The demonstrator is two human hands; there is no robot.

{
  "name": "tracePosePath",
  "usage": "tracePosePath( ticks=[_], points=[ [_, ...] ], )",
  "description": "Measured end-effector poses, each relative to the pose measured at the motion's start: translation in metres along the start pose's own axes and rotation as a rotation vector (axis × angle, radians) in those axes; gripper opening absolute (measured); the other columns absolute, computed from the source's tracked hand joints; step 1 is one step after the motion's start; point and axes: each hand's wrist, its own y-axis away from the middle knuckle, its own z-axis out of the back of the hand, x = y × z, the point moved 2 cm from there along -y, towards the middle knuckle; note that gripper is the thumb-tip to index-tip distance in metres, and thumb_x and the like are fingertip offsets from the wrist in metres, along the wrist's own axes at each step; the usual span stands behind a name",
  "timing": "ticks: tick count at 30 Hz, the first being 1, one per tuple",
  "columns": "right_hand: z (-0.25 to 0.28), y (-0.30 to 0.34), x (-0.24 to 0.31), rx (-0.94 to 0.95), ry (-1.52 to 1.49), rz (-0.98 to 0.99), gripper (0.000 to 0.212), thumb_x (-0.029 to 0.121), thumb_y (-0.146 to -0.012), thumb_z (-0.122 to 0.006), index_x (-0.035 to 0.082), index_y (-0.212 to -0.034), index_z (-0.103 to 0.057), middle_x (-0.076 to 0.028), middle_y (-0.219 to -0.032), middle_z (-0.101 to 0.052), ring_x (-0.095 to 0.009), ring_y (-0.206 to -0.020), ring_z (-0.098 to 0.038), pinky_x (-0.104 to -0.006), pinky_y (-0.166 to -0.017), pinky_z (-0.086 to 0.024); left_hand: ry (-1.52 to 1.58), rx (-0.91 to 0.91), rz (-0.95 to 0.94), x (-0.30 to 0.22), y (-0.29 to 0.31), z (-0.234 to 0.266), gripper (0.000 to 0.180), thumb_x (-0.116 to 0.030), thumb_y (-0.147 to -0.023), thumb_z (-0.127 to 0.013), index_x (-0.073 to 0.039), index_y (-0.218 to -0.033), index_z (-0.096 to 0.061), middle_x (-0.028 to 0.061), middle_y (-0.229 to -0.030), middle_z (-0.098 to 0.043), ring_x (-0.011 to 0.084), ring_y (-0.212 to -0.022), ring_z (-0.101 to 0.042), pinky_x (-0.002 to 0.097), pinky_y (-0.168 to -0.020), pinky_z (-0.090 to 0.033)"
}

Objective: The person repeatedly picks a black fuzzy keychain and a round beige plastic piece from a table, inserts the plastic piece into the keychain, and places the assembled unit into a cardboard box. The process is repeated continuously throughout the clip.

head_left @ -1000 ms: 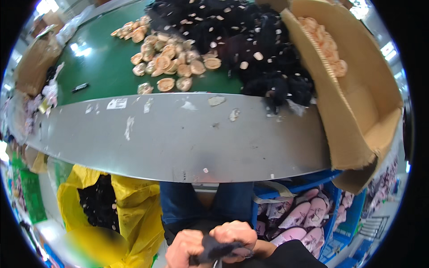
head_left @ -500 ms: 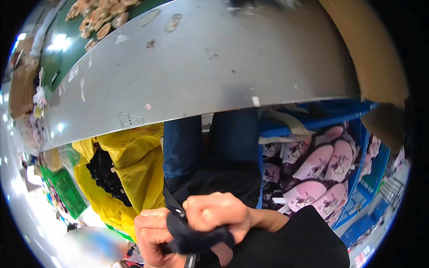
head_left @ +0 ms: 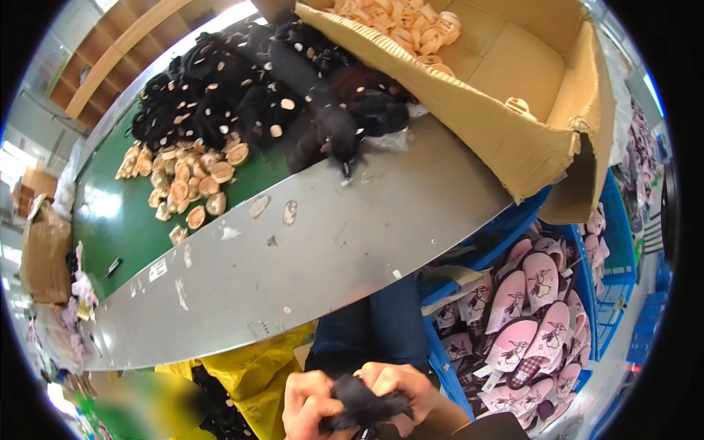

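Low in front of my lap, both hands grip a small black fluffy fabric piece (head_left: 359, 400). My left hand (head_left: 308, 407) is closed on its left side, the fingers curled in. My right hand (head_left: 402, 385) pinches the other side from above. A dark strip hangs from its lower edge, and what lies inside the piece is hidden by the fingers. Beyond the metal table edge (head_left: 352, 242) lies a large heap of similar black fluffy pieces (head_left: 213, 95) with pale spots. Beside it sits a pile of beige cup-shaped parts (head_left: 192, 180).
A cardboard box (head_left: 440, 110) holding peach-coloured bands (head_left: 400, 26) stands at the far right of the table. Under it, a blue crate (head_left: 440, 352) is full of pink slippers (head_left: 543, 275). A yellow bag (head_left: 257, 374) with black pieces stands left of my legs.
My view has swung up, bringing the black heap and the cardboard box into sight. Both hands still hold the black piece, now lower and further right in the picture.
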Motion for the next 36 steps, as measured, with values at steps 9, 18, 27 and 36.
tracePosePath(
  ticks=[9,18,27,36],
  points=[
    [0.006,-0.081,-0.009,0.345,0.261,0.202,0.01,0.0,-0.087,-0.074,-0.002,-0.09,-0.064,-0.01,-0.082,-0.058,-0.026,-0.067,-0.059,-0.0371,-0.066,-0.052,0.592,-0.086,0.015,0.063,-0.038,0.028,0.023,0.002,-0.08,-0.077,-0.004,-0.073,-0.055,0.0203,-0.116,-0.05,0.0393,-0.109,-0.066,0.0496,-0.097,-0.055],
    [-0.042,-0.139,-0.102,0.253,0.148,0.078,0.027,0.012,-0.087,-0.081,-0.001,-0.098,-0.061,-0.013,-0.09,-0.064,-0.021,-0.075,-0.058,-0.0349,-0.072,-0.052,-0.201,-0.445,0.135,0.092,-0.023,0.083,0.029,0.0,-0.072,-0.071,-0.004,-0.097,-0.059,0.0173,-0.102,-0.058,0.0325,-0.094,-0.056,0.0415,-0.08,-0.048],
    [-0.071,-0.11,-0.102,-0.21,0.193,-0.035,0.033,0.021,-0.089,-0.082,0.002,-0.1,-0.057,-0.009,-0.097,-0.063,-0.015,-0.089,-0.056,-0.0282,-0.081,-0.045,-0.257,-0.677,0.084,0.092,-0.029,0.069,0.022,-0.003,-0.076,-0.072,-0.003,-0.094,-0.058,0.017,-0.095,-0.062,0.0295,-0.091,-0.059,0.0395,-0.08,-0.05],
    [-0.047,-0.079,-0.083,-0.191,0.355,0.088,0.032,0.016,-0.091,-0.076,0.0,-0.107,-0.053,-0.011,-0.104,-0.058,-0.015,-0.094,-0.054,-0.0293,-0.086,-0.044,0.319,-0.479,0.102,0.094,-0.038,0.047,0.025,-0.012,-0.088,-0.075,-0.005,-0.086,-0.051,0.0271,-0.126,-0.054,0.0343,-0.111,-0.06,0.0422,-0.094,-0.049]
  ],
)
